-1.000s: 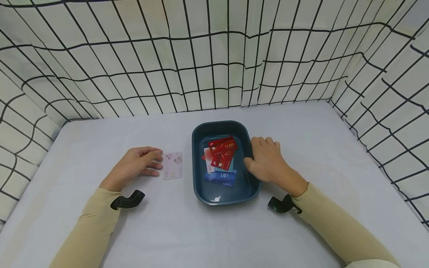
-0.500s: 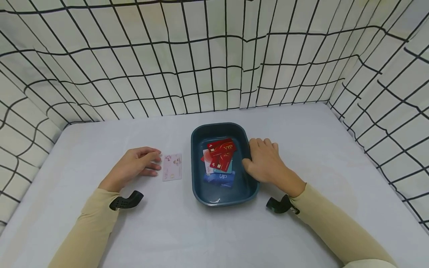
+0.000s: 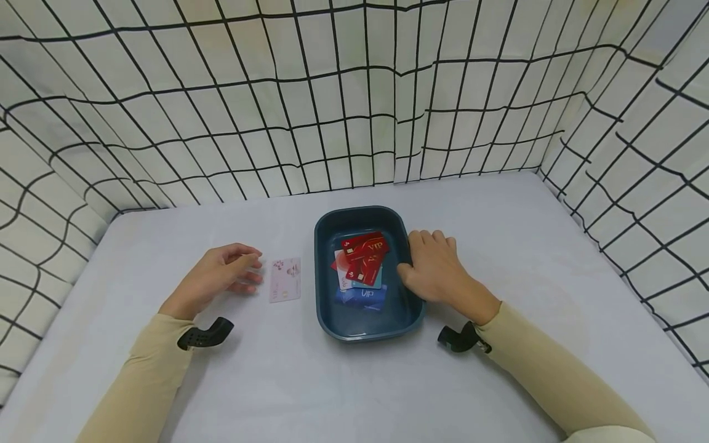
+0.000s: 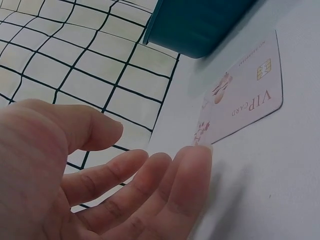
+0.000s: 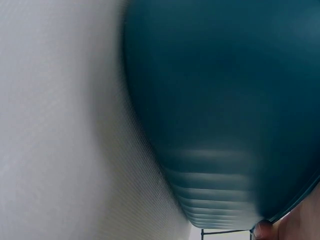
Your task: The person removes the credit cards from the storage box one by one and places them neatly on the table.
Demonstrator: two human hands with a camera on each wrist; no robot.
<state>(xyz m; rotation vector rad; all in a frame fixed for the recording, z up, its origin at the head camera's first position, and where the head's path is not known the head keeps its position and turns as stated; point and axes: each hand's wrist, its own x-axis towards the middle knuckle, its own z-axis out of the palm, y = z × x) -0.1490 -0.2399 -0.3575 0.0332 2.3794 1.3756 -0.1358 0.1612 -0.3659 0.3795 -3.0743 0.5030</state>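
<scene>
A pale pink VIP card point(image 3: 285, 280) with a chip lies flat on the white cloth, left of the dark teal tray point(image 3: 354, 333). My left hand point(image 3: 221, 274) is just left of that card, fingers loosely bent and holding nothing. In the left wrist view the fingertips point(image 4: 192, 165) show near the card's edge, with the thumb apart from them. My right hand point(image 3: 440, 264) grips the tray's right rim, thumb at the inner side. Inside the tray lie overlapping cards: red VIP cards point(image 3: 365, 246), a blue VIP card point(image 3: 361, 297), and a pink-white one point(image 3: 342, 278).
A white cloth point(image 3: 354, 387) covers the table. White walls with a black grid point(image 3: 310, 123) enclose the back and both sides. Black wrist devices point(image 3: 206, 334) sit by both cuffs.
My left hand has drawn slightly left, widening the gap to the pink card. The right hand keeps its grip on the tray. The head view has shifted a little.
</scene>
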